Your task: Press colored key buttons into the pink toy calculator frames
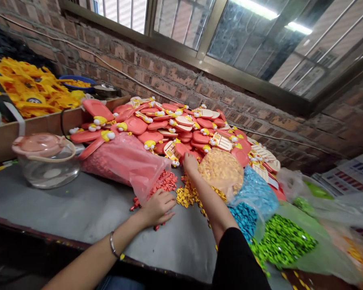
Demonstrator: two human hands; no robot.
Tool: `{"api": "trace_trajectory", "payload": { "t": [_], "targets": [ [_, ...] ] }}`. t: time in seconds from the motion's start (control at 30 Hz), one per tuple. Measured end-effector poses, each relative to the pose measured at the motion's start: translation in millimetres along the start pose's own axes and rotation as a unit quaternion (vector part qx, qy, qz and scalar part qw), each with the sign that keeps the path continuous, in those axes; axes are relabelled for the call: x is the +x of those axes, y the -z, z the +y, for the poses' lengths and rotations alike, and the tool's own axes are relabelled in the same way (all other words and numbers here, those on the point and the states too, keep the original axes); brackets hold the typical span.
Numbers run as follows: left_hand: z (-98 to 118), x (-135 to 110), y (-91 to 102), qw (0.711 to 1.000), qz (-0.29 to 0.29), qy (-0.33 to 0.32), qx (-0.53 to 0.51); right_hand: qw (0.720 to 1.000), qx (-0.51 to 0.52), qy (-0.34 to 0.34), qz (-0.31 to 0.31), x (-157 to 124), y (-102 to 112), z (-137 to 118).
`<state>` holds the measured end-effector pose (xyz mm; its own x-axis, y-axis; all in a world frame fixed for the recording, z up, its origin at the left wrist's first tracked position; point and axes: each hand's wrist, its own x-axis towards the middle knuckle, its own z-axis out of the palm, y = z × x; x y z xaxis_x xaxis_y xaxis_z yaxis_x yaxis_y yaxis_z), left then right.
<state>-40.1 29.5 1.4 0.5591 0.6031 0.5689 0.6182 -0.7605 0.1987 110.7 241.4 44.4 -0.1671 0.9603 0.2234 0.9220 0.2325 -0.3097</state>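
Note:
My left hand (157, 208), with a metal bangle (112, 245) on the wrist, lies palm down on the grey tabletop (87, 201), fingers spread. It rests beside a scatter of small red plastic pieces (165, 182). My right hand (190, 163), in a black sleeve (238, 257), reaches into the edge of a heap of coral-red cartoon-shaped plastic parts (166, 125). Its bunched fingers touch the heap, and whatever lies inside them is hidden. Loose yellow pieces (186, 196) lie below that wrist, next to a clear bag of orange pieces (221, 172) and a bag of blue pieces (254, 189).
A glass pot with a pink lid (45, 159) stands at the table's left. A wooden board (39, 121) runs behind it, with yellow parts (33, 88) and a blue bowl (77, 82) beyond. A bag of green pieces (282, 241) lies right; a brick wall and window stand behind.

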Motion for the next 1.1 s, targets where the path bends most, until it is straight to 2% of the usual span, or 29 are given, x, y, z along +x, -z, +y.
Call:
{"api": "trace_trajectory", "payload": {
  "t": [0.13,0.23,0.3,0.37,0.43,0.5,0.53,0.6,0.7,0.77,0.83,0.93,1.03,1.1],
  "targets": [
    [-2,-1,1.4,1.0,0.006,0.022,-0.014,0.994,0.072,-0.061,0.048,-19,39,19],
    [-3,-1,2.4,0.999,0.016,0.044,-0.023,0.979,0.178,-0.078,0.061,-75,67,47],
    [-4,0,2.6,0.998,0.022,0.06,-0.027,0.92,0.376,-0.084,0.076,-134,76,64],
    [-3,0,2.1,0.996,0.027,0.075,-0.029,0.874,0.459,-0.131,0.088,-202,73,75],
    [-2,1,0.8,0.995,0.028,0.087,-0.03,0.861,0.462,-0.196,0.085,-267,60,78],
    [-2,0,-1.3,0.995,0.026,0.092,-0.033,0.859,0.444,-0.237,0.09,-318,41,72],
    [-2,0,-2.4,0.995,0.024,0.093,-0.034,0.861,0.43,-0.246,0.112,-337,32,68],
    [-2,0,-4.5,0.995,0.023,0.094,-0.036,0.897,0.35,-0.225,0.15,-360,17,58],
    [-7,0,-5.9,0.993,0.034,0.106,-0.033,0.96,0.152,-0.144,0.188,-358,12,47],
    [-10,0,-5.0,0.991,0.052,0.118,-0.031,0.977,0.087,-0.083,0.178,-339,16,39],
    [-14,1,-3.2,0.989,0.073,0.128,-0.032,0.986,0.105,-0.017,0.129,-309,21,27],
    [-15,3,-0.8,0.986,0.095,0.134,-0.041,0.988,0.138,0.072,0.017,-256,21,4],
    [-15,3,-0.6,0.984,0.105,0.136,-0.05,0.989,0.084,0.083,-0.09,-211,7,-18],
    [-15,3,-1.2,0.983,0.106,0.138,-0.054,0.987,0.075,0.086,-0.113,-193,-3,-26]
  ]
}}
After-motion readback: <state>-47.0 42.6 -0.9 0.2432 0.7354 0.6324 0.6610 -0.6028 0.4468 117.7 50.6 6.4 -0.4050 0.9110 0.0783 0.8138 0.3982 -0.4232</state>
